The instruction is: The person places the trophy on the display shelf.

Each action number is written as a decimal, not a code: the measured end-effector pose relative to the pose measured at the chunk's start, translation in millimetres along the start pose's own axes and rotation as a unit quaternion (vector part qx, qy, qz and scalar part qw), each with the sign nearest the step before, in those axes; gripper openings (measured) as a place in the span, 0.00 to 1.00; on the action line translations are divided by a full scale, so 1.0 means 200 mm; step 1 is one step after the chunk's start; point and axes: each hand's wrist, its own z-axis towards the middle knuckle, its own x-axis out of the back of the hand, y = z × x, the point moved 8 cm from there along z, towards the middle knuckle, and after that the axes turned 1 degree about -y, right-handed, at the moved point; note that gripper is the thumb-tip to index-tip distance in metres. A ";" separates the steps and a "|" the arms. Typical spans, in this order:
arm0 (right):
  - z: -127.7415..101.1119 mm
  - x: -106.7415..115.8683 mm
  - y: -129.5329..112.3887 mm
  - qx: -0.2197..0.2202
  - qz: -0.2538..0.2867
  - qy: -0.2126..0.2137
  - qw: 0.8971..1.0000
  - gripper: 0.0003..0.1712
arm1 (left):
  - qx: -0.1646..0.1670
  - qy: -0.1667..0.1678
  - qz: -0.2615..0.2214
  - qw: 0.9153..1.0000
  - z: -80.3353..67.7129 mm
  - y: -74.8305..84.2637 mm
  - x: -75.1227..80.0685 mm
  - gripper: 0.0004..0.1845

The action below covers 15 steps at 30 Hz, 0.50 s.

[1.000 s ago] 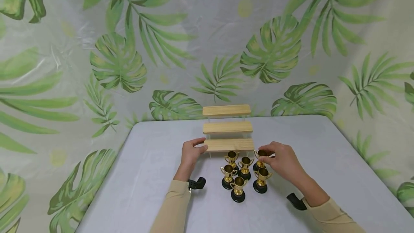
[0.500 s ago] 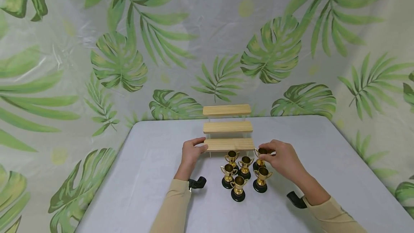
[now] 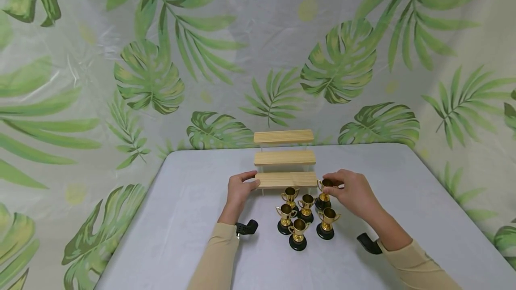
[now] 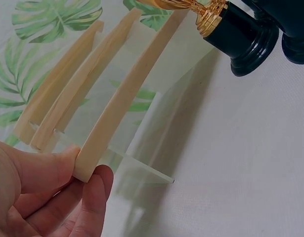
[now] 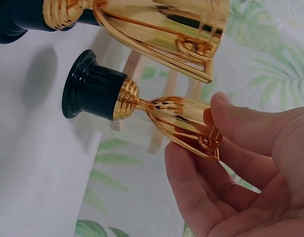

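Observation:
At the left end of the lowest wooden board of a three-tier display stand (image 3: pixel 287 179), my left hand (image 3: pixel 238 191) pinches the board (image 4: pixel 119 106) between thumb and fingers. My right hand (image 3: pixel 352 194) grips a small gold trophy cup (image 3: pixel 324 199) with a black base by its bowl, beside the stand's front right corner. In the right wrist view, thumb and fingers press on either side of this trophy's bowl (image 5: pixel 184 121), near its rim. Several matching trophies stand close together in front of the stand, among them a front one (image 3: pixel 298 236) and a right one (image 3: pixel 326 225).
The stand's middle board (image 3: pixel 284 158) and top board (image 3: pixel 283 136) rise behind the lowest one on clear supports. All this sits on a table with a white cover (image 3: pixel 193 200). A leaf-patterned sheet (image 3: pixel 258 57) hangs behind and at the sides.
My right hand has risen a little with the trophy and moved slightly toward the back. The left hand keeps its hold on the board, and the other trophies stay in place.

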 end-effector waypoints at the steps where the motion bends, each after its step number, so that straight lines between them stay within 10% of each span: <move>1: 0.00 0.00 0.00 0.000 0.001 0.000 1.000 0.21 | 0.000 0.001 0.000 1.000 0.00 0.00 0.00 0.19; 15: 0.07 0.06 -0.05 -0.001 0.001 -0.003 1.000 0.21 | -0.001 0.001 -0.001 1.000 0.00 0.00 0.00 0.19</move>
